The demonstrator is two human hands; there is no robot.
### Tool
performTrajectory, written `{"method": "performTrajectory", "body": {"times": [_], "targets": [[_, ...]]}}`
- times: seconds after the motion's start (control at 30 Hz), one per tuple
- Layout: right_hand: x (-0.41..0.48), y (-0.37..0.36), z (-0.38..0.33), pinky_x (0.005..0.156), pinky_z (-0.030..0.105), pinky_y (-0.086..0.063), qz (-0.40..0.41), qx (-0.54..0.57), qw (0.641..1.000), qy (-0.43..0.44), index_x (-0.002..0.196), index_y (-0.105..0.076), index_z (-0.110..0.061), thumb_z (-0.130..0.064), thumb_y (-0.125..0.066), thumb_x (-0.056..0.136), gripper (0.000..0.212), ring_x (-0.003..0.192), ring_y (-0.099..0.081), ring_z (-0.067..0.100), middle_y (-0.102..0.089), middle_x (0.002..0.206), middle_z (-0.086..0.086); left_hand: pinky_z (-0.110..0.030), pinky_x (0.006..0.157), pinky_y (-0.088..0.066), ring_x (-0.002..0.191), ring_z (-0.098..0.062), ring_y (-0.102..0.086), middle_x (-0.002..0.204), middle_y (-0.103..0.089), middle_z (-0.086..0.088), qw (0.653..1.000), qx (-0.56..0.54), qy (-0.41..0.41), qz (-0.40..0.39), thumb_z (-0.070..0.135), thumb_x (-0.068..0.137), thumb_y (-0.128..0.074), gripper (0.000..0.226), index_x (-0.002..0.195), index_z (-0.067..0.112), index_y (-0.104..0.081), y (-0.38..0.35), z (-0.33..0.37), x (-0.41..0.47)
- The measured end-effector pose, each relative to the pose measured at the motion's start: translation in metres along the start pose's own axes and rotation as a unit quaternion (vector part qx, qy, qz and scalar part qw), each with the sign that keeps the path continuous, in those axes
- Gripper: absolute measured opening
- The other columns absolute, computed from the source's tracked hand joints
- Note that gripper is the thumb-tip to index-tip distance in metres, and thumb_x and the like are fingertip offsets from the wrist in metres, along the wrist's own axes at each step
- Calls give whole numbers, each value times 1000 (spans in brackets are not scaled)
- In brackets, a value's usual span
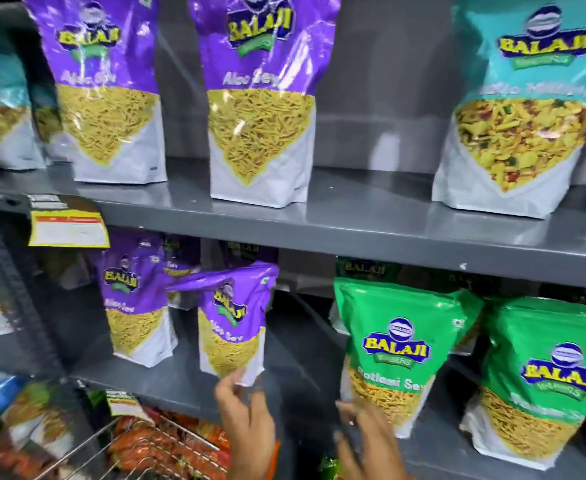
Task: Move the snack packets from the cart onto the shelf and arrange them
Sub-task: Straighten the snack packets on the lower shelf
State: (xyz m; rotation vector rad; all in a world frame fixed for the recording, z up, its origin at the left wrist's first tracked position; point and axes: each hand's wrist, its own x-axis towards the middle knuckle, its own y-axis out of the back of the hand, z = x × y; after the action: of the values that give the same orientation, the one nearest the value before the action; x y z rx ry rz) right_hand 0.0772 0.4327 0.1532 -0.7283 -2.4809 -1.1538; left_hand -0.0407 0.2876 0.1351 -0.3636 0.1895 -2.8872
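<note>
hands (246, 420) at purple packet (230, 323), green packets (392, 355) beside

- Purple Aloo Sev packet (230, 323): on your lower shelf (187, 386), tilted, top flap folded over, bottom corner at your left-hand fingertips.
- Green Ratlami Sev packet (393, 351): same shelf, leaning, its lower left edge at your right hand.
- Cart (139, 452): wire basket below you, holding orange-red packets (156, 445), blurred.
</note>
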Motion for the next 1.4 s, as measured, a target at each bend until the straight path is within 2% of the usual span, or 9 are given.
{"method": "performTrajectory", "body": {"times": [0.1,0.33,0.57,0.8,0.93,1.07,1.2,1.3,1.4], "targets": [[49,-11,-47,105,14,-31,-45,33,995,85,129,-43,-35,-29,-57,84,48,121,-45,4,-50,127,-10,-58,111,-35,129,-31,-42,138,-39,-13,996,90,-9,-15,39,60,-58,80,132,17,-31,33,-15,57],[176,-17,-161,98,45,-46,-18,-126,972,196,132,-42,-19,-31,-47,87,46,115,-54,33,-59,127,13,-48,116,-32,138,-13,-32,146,-26,15,955,169,40,-239,51,23,-94,164,149,25,8,54,-30,135],[224,-42,-201,73,36,-53,-212,-292,923,132,89,-58,-19,-27,-50,90,11,94,-65,33,-68,99,11,-21,88,-52,109,-9,-61,118,-64,9,953,148,23,-262,25,30,-97,100,112,45,-45,60,-36,149],[218,-52,-183,84,42,-51,-9,-263,964,49,120,-55,-23,-51,-31,95,45,106,-61,36,-65,118,15,1,63,-46,81,22,-59,97,-62,15,958,139,50,-245,8,35,-96,80,95,33,-49,63,-36,142],[186,-74,-136,100,45,-43,138,42,989,14,119,-49,-3,-53,-51,78,65,110,-56,33,-60,115,20,-4,68,-50,90,16,-61,102,-69,14,954,130,65,-260,19,27,-98,91,102,35,-49,67,-35,145],[147,-110,-84,96,27,-46,-13,316,937,-151,136,-27,-17,-16,-65,58,87,110,-56,-2,-52,131,7,-7,77,-50,106,2,-57,116,-58,13,933,137,81,-322,14,32,-97,101,113,33,-38,74,-35,149],[120,-131,-69,62,7,-47,-187,265,921,-216,104,-51,-22,-12,-73,55,55,85,-62,3,-66,104,1,-22,87,-49,113,-9,-57,119,-57,12,918,156,113,-346,24,37,-87,98,119,36,-35,82,-40,158],[107,-141,-56,63,6,-46,-181,209,940,-200,100,-48,-26,-10,-79,66,49,86,-61,8,-64,95,-9,-30,90,-51,111,-8,-57,116,-60,10,904,191,114,-365,18,49,-84,86,122,28,-40,90,-39,158],[96,-150,-46,81,31,-56,-176,184,947,-198,103,-48,-40,-33,-78,63,51,98,-64,12,-68,103,-6,-35,95,-54,111,-6,-59,118,-63,8,896,202,106,-380,13,55,-82,84,126,28,-41,97,-40,156]]}}
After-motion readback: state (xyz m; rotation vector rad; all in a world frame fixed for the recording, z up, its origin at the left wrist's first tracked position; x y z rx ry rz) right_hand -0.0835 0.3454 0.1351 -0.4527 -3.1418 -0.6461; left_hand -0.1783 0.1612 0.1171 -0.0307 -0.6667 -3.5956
